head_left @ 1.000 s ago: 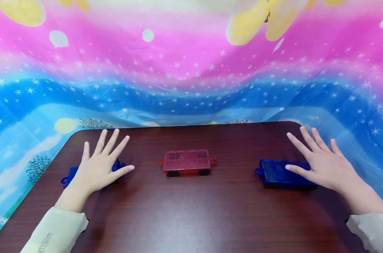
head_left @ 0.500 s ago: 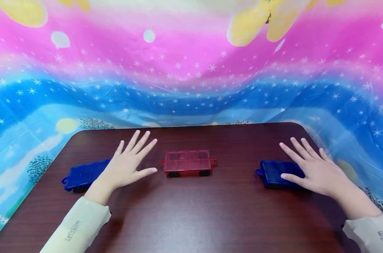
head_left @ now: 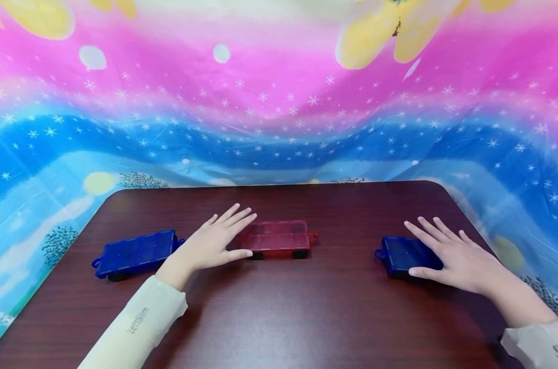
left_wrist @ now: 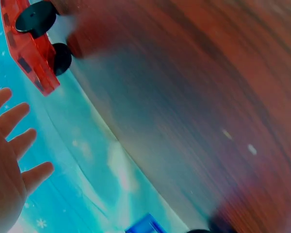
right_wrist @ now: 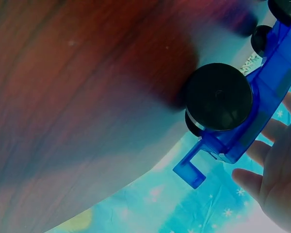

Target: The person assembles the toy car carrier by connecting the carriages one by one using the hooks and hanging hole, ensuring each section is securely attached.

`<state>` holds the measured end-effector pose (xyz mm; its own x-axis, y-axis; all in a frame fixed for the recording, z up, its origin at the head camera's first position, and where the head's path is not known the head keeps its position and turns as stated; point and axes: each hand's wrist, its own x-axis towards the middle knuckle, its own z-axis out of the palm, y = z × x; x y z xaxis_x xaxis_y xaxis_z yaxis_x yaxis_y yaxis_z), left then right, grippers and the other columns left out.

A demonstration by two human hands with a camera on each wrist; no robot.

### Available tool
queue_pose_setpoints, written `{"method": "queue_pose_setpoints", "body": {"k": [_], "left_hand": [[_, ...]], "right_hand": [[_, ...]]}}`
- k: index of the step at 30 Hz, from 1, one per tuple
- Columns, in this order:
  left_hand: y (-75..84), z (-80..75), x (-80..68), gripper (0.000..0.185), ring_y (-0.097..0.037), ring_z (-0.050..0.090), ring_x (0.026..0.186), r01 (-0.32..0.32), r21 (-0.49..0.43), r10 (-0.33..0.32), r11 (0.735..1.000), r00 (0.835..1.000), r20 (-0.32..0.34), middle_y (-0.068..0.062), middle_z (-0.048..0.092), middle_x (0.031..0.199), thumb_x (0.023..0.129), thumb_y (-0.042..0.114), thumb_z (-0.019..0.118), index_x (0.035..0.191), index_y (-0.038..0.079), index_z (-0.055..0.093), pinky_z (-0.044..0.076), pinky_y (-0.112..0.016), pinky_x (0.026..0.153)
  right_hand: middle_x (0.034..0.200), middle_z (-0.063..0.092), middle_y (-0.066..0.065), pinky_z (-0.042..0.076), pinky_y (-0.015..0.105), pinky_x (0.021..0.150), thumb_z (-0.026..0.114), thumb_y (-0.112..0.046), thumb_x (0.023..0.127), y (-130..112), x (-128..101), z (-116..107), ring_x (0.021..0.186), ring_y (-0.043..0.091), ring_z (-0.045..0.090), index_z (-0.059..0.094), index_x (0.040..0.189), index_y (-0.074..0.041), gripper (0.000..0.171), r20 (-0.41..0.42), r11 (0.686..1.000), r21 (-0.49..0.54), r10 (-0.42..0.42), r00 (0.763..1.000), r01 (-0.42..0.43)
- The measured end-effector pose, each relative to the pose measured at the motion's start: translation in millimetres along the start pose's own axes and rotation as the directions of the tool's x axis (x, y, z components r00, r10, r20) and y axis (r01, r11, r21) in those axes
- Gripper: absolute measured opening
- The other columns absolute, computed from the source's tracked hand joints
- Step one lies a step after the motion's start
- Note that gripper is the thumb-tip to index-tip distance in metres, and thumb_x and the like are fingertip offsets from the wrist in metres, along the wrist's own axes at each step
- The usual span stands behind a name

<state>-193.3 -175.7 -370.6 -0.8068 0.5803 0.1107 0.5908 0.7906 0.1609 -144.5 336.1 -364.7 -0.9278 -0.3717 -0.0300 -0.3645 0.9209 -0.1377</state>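
Draped behind the dark wooden table [head_left: 279, 318] is a bright backdrop cloth [head_left: 279, 102] of pink, blue and yellow with white stars. Both forearms come in from the near edge in pale sleeves. The left hand [head_left: 211, 245] lies low over the table with its fingers straight and spread, pointing away and toward the middle; it grips nothing. Its fingertips reach the left end of the red wheeled cart [head_left: 279, 238], overlapping that end from the head view, though whether they truly touch the plastic cannot be told. In the left wrist view the red cart [left_wrist: 31, 46] shows from below with two black wheels, apart from the open fingers [left_wrist: 14, 145] at the lower left. Behind that hand's wrist, further to the person's left, stands a blue wheeled cart [head_left: 136, 252], well clear of the fingers. The right hand [head_left: 454, 256] is likewise flat and spread, fingers straight, laid over the right part of a second blue cart [head_left: 400, 253]; its thumb lies along the cart's near edge and the fingers extend past its far edge. The right wrist view shows this second blue cart [right_wrist: 247, 121] from underneath, with a large black wheel [right_wrist: 219, 97] and a small hook at its end, the fingertips [right_wrist: 250, 179] just beside the plastic. Bare tabletop separates the red cart from the right-hand blue one.
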Motion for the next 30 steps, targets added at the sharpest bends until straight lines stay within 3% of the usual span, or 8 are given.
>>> {"method": "queue_pose_setpoints", "body": {"k": [6,11,19,25,30], "left_hand": [[4.9,3.2,7.6,0.078,-0.018,0.009,0.144,-0.015,-0.025,0.016,1.000,0.999,0.036,0.005,0.025,0.153,0.083,0.061,0.053,0.147,0.031,0.023,0.024,-0.059,0.107],[6.6,4.8,10.9,0.079,-0.021,0.015,0.143,-0.001,-0.040,0.003,0.999,0.998,0.065,0.003,0.026,0.152,0.082,0.061,0.055,0.147,0.031,0.023,0.027,-0.059,0.106],[7.3,7.9,15.2,0.078,-0.022,0.021,0.141,0.005,-0.029,-0.002,1.000,0.995,0.100,0.002,0.030,0.151,0.083,0.060,0.055,0.147,0.030,0.024,0.030,-0.052,0.107],[7.8,8.1,15.1,0.077,-0.022,0.026,0.139,0.028,-0.004,-0.027,1.000,0.993,0.118,0.000,0.033,0.149,0.082,0.059,0.056,0.147,0.030,0.027,0.032,-0.051,0.106],[7.2,7.6,15.9,0.077,-0.018,0.032,0.137,0.028,0.014,-0.030,1.000,0.992,0.121,0.001,0.035,0.148,0.082,0.060,0.056,0.146,0.028,0.028,0.036,-0.047,0.105]], "right_hand": [[0.156,0.013,0.009,0.007,0.073,0.099,0.061,-0.060,0.078,-2,-2,0,0.142,0.036,0.000,0.014,0.148,-0.036,0.088,-0.002,0.999,0.030,-0.035,0.999,0.035],[0.153,0.022,0.011,0.009,0.074,0.098,0.060,-0.065,0.075,0,-1,1,0.142,0.038,0.007,0.020,0.147,-0.036,0.087,0.006,0.999,0.016,-0.046,0.999,0.046],[0.142,0.041,0.012,0.020,0.075,0.092,0.061,-0.070,0.069,2,3,0,0.130,0.045,0.031,0.030,0.144,-0.035,0.088,0.008,0.999,-0.015,-0.045,0.999,0.045],[0.131,0.051,0.014,0.027,0.073,0.087,0.063,-0.069,0.068,4,4,0,0.122,0.041,0.042,0.037,0.141,-0.030,0.087,-0.020,0.997,-0.022,-0.076,0.997,0.075],[0.123,0.056,0.008,0.031,0.070,0.089,0.066,-0.068,0.067,5,6,1,0.116,0.035,0.049,0.042,0.139,-0.025,0.087,-0.032,0.996,-0.002,-0.085,0.996,0.085]]}}
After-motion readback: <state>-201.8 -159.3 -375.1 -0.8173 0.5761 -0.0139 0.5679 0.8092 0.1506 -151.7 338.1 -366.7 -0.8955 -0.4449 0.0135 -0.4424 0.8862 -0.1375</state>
